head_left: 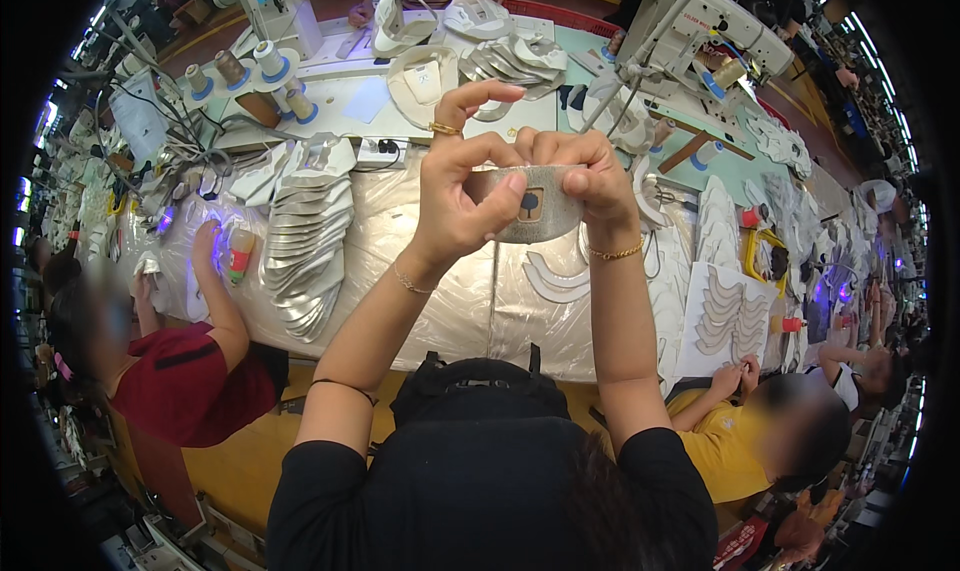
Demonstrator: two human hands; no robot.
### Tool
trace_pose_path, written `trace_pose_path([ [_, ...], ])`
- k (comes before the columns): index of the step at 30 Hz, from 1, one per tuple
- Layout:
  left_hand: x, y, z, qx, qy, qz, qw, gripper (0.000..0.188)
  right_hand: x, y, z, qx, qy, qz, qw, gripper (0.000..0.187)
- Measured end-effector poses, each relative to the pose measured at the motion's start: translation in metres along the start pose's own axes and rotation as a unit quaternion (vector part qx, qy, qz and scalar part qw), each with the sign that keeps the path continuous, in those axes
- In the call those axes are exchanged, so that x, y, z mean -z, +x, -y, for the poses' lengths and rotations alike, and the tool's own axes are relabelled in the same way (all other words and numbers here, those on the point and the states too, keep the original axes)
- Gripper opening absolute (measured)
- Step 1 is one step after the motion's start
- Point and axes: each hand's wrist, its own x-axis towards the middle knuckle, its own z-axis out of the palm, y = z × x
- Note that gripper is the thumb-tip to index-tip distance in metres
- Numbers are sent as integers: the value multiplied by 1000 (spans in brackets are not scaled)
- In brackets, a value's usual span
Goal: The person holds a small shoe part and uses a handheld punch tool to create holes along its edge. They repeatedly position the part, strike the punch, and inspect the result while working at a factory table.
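Note:
Both my hands are raised over the table around a small grey curved fabric piece [560, 221], which looks like a shoe part. A tan-edged square patch with a dark mark shows on its face. My left hand [450, 186] pinches its left side between thumb and index finger, with another finger raised. My right hand [597, 181] grips its upper right edge, thumb in front and fingers curled behind. Below the piece, pale crescent-shaped strips [555, 281] lie on the plastic-covered table [440, 306].
A tall overlapping stack of pale shoe-upper pieces [305, 246] lies to the left. More uppers [515, 59] are piled ahead. Sewing machines [715, 31] and thread spools [270, 61] stand at the back. Co-workers in red [190, 381] and yellow [735, 446] sit on either side.

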Motion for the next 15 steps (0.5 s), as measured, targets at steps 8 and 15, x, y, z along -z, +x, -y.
trace_pose_path([
  [8, 1, -1, -1, -1, 1, 0, 1000, 15, -2, 0, 0, 4, 1, -3, 1000, 29],
  [15, 1, -2, -1, 1, 7, 0, 1000, 15, -3, 0, 0, 2, -4, -3, 1000, 30],
])
